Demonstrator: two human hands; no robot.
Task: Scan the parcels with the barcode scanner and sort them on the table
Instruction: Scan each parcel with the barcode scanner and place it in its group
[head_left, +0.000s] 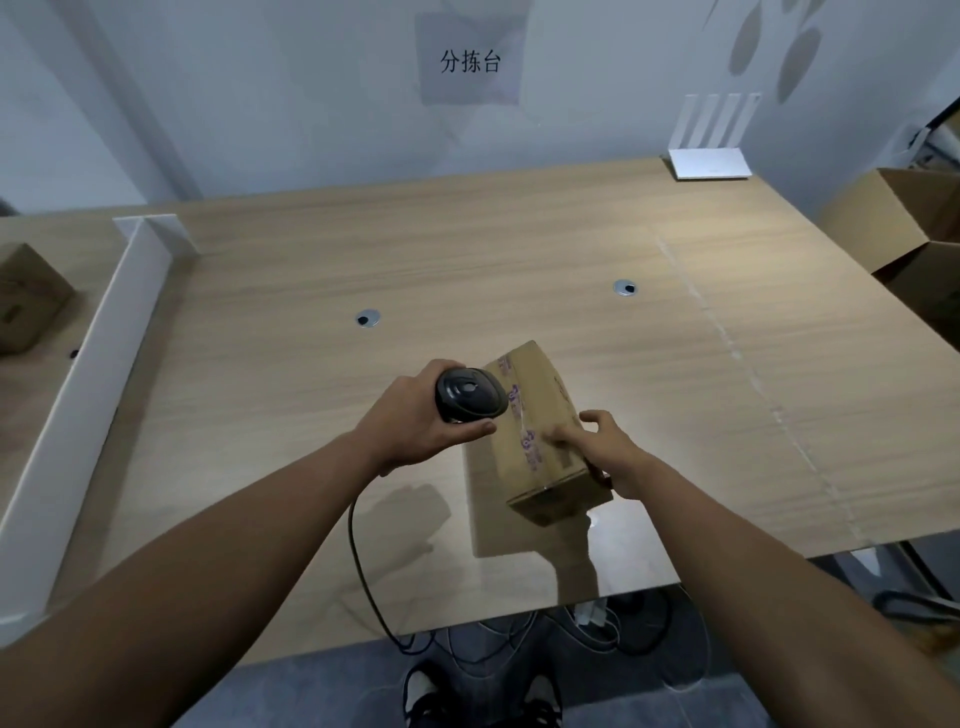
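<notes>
A brown cardboard parcel (540, 415) sealed with purple-printed tape is held above the wooden table (311, 270), tilted, casting a shadow below. My right hand (608, 452) grips its near right corner. My left hand (415, 421) is wrapped around the black barcode scanner (470, 395), whose head points at the parcel's left side. The scanner's black cable (363, 566) hangs down past the table's front edge.
A white divider (93, 374) fences off the left section, where another brown parcel (26, 296) lies. Open cardboard boxes (909, 234) stand at the right. A white router (709, 161) sits at the back. Two round grommets (368, 319) mark the tabletop. Cables lie on the floor.
</notes>
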